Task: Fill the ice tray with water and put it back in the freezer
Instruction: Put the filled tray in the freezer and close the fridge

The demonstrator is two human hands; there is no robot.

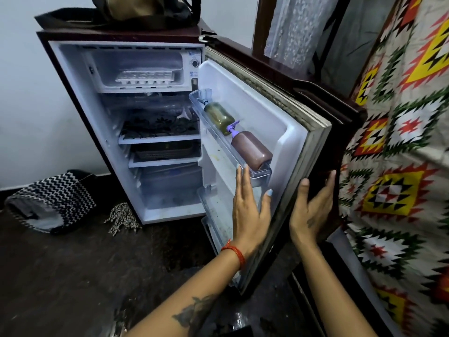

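Observation:
A small dark-red fridge stands open on the floor. A white ice tray lies in the freezer compartment at the top, behind its clear flap. The fridge door swings out to the right. My left hand lies flat with straight fingers against the door's inner side, just below the door shelf. Outside the door edge, my right hand is open with its fingers along that edge. Neither hand holds anything.
Two pump bottles lie in the door shelf. A bag sits on top of the fridge. A zigzag-patterned basket lies tipped on the dark floor at left. A patterned cloth hangs close on the right, behind the door.

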